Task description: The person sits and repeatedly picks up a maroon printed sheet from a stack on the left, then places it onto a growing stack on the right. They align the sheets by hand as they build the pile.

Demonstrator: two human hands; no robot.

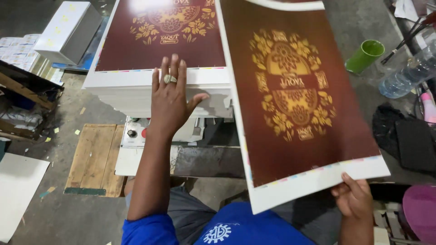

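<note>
My left hand [170,97], with a ring on one finger, lies flat and spread on the front edge of a thick stack of printed sheets [136,88]. The top sheet is dark maroon with a gold floral design and a white margin. My right hand [354,197] grips the near white margin of one loose sheet [295,100] of the same print, held up and tilted to the right of the stack. The loose sheet overlaps the stack's right edge.
Below the stack is a machine panel with knobs [136,132]. A wooden pallet [95,156] lies on the concrete floor at left, a white box [68,31] at upper left. A green cup [364,55], a plastic bottle [408,72] and dark cloth [404,140] sit at right.
</note>
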